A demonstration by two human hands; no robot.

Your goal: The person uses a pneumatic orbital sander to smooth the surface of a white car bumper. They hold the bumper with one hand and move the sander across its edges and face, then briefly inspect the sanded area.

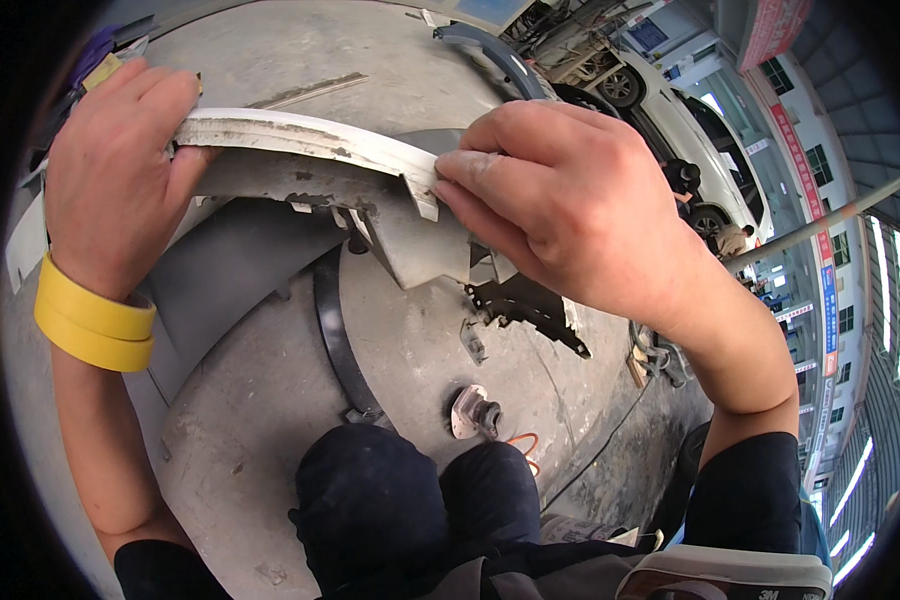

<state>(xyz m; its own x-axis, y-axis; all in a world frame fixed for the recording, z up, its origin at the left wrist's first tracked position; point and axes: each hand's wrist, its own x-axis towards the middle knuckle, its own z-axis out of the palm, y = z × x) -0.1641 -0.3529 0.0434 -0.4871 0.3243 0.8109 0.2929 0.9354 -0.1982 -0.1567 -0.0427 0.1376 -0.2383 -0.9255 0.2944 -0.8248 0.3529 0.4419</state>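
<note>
A grey car body panel (410,238) with a pale, scuffed rim (310,138) is raised in front of me. My left hand (120,170) is closed on the rim's left end, thumb underneath. At the right end, the thumb and fingers of my right hand (570,195) are pinched together on the rim. Whether something small sits between those fingertips is hidden. Around my left wrist hangs a roll of yellow masking tape (95,318). Below the rim, the panel shows chipped edges and a bent tab (420,197).
On the concrete floor (270,400) near my knees stands a sander-like tool (473,413), with an orange cord (525,450) close by. A dark broken trim piece (530,315) lies beyond it. A white car (705,150) and a crouching person (732,240) are at the far right.
</note>
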